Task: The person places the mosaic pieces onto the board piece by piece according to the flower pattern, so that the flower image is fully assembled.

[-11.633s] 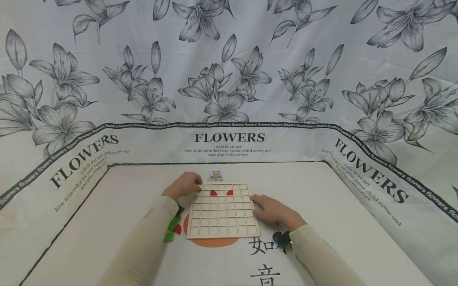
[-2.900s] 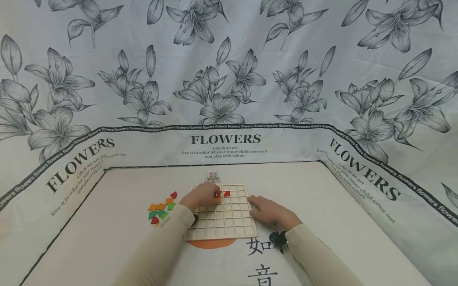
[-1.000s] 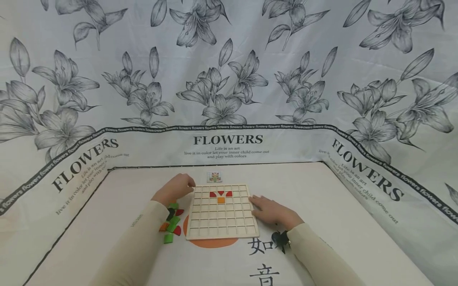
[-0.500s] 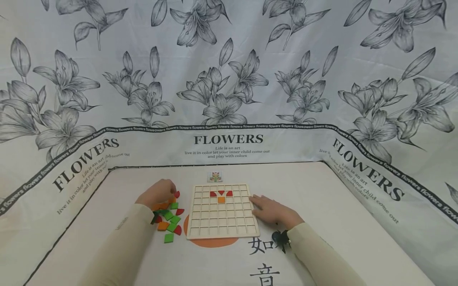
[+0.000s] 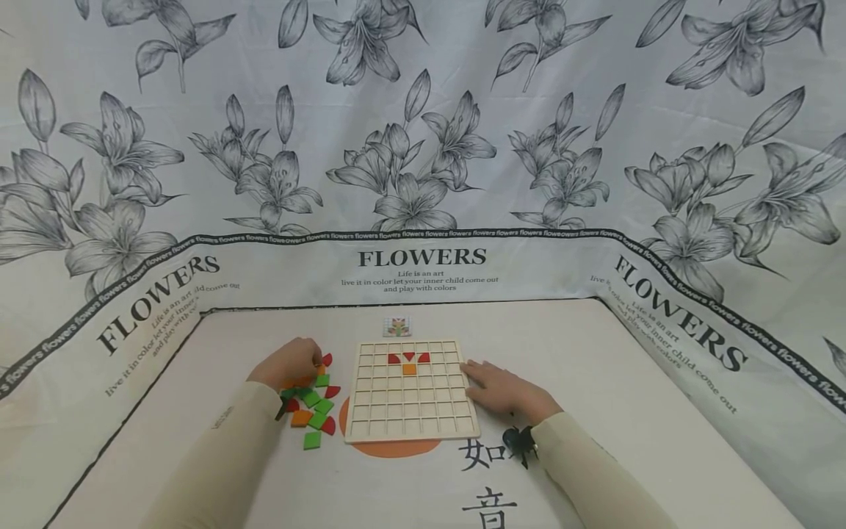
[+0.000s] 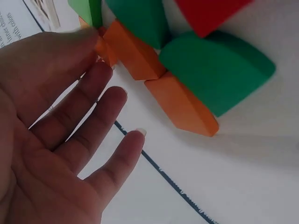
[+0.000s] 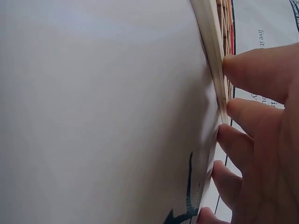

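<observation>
Grid board [image 5: 423, 404] flat mid-table, nearer the far edge of the table [image 5: 595, 382]; picture card [image 5: 397, 326] just beyond the board's far edge. Three red tiles [image 5: 409, 355] sit in one row toward that edge, an orange tile [image 5: 410, 369] directly below the middle one. Left hand [image 5: 287, 364]: thumb and finger narrow, pinching an orange block [image 6: 107, 51] among loose tiles [image 5: 312, 399] off the board's left edge. Right hand [image 5: 505, 389]: fingers extended, tips touching the board's right edge.
</observation>
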The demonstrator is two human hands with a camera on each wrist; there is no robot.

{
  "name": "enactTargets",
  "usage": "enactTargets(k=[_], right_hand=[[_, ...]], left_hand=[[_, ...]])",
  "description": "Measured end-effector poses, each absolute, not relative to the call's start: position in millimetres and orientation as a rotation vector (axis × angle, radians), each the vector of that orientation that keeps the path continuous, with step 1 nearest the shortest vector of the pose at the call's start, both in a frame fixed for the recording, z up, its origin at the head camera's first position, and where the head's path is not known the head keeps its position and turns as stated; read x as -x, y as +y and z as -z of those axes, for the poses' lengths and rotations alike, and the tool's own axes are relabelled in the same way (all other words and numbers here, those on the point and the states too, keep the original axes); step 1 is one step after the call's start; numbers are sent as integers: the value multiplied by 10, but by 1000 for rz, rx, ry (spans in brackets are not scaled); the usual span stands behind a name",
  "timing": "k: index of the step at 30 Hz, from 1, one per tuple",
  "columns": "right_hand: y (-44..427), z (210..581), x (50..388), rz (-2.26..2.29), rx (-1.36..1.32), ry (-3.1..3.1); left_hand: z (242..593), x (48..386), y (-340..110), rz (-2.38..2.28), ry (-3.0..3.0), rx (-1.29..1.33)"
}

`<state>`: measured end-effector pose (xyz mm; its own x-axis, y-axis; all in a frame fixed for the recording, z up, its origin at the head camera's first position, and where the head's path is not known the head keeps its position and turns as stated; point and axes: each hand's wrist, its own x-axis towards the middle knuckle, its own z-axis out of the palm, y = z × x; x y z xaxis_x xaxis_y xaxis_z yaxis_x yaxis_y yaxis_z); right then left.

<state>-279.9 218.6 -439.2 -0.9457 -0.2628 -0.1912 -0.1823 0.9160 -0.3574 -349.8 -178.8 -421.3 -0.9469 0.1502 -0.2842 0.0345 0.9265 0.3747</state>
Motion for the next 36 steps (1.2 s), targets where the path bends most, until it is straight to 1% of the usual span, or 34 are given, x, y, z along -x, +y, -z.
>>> enactTargets(k=[17,26,36], right_hand=[[2202,4414,2812,507,338,2844],[2200,4372,2754,520,340,2837],[2181,4372,2776,529,306,2836]], left_hand=[[4260,3528,-1791,-539,2787,-132],[4288,3503,-1793,-564,2812,-119],[4239,3514,-1792,-647,2801,-84]])
